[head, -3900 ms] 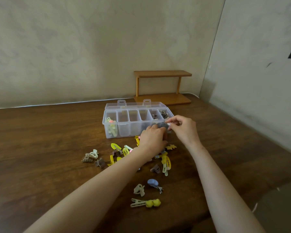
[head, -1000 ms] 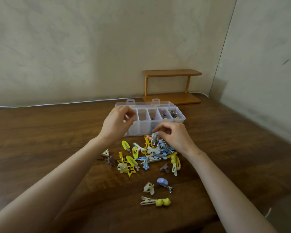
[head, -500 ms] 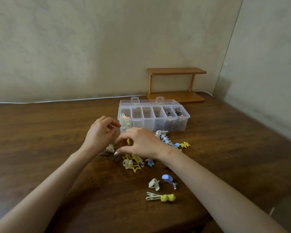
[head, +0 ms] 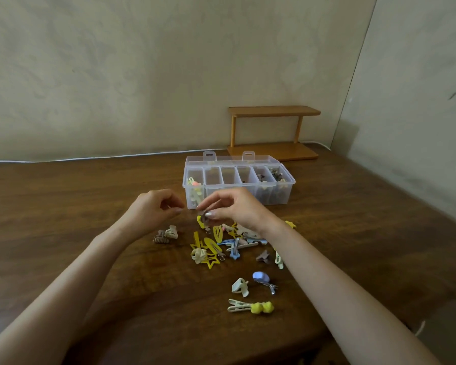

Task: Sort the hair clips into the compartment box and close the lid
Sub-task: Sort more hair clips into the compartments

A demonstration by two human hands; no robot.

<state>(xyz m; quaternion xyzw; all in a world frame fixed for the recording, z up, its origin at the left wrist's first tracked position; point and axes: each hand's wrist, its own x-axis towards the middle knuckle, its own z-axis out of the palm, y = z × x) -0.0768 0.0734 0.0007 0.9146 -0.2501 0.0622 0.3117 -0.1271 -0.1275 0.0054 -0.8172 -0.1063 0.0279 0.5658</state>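
Note:
A clear compartment box [head: 287, 184] stands open on the wooden table, its lid [head: 232, 160] folded back. The leftmost compartment holds pale clips [head: 194, 189]; the two rightmost hold brown clips [head: 270, 176]. My right hand [head: 237, 209] hovers in front of the box and pinches a small brown claw clip [head: 203, 216]. My left hand [head: 153, 210] floats beside it with fingers curled toward the thumb; nothing shows in it. Below lies a heap of yellow and blue clips [head: 216, 243]. Two beige claw clips [head: 166, 235] sit to its left.
Closer to me lie a cream claw clip [head: 240, 287], a lavender clip [head: 261, 277] and a peg clip with yellow balls [head: 250, 306]. A small wooden shelf [head: 274, 133] stands behind the box. A white cable [head: 90, 157] runs along the wall.
My right hand has lifted off the left side of the pile with a brown clip pinched in it. My left hand has risen too and drawn slightly toward the box.

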